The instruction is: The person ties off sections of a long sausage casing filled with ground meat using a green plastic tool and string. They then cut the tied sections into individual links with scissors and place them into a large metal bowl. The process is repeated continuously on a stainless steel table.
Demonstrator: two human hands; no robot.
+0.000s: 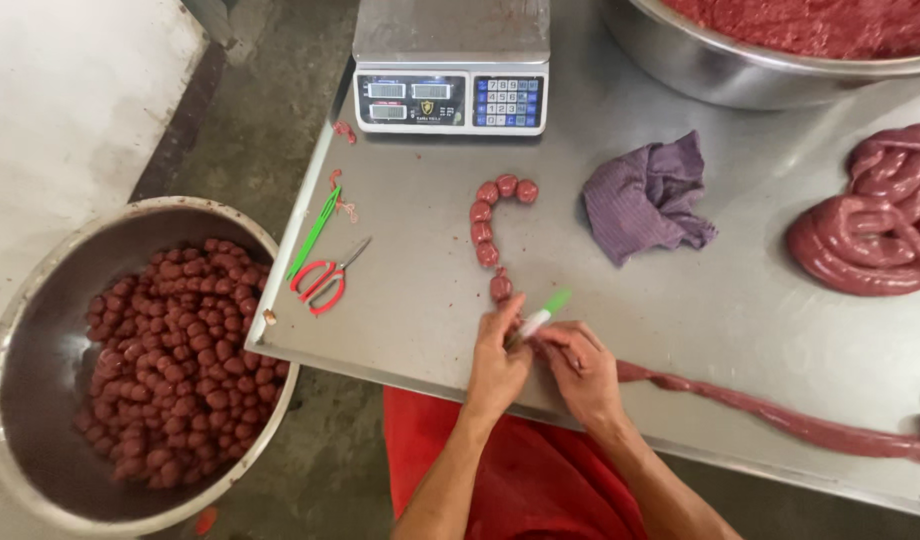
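Your hands work right at the near edge of the steel table [680,330], just above your red apron [540,480]. To your left the table ends at a corner; below it on the floor sits a basin [40,330] full of small red links. Bare steel lies open between your hands and the scale [450,70] at the far edge, broken only by a curved chain [492,225] of 6 tied links that runs from mid-table down to your left fingers. Scissors [322,280] and a green stick [314,232] lie near the left edge, well apart from your hands. A purple cloth [645,200] sits to the right of the chain, and a coil [880,220] of filled casing lies farther right.

Your left hand [498,365] closes its grip on the casing at the chain's near end, fingers pinched. Your right hand [583,370] is closed too, holding a white tool [543,314] with a green tip and touching the filled casing [780,415], which trails off along the near edge to your right.
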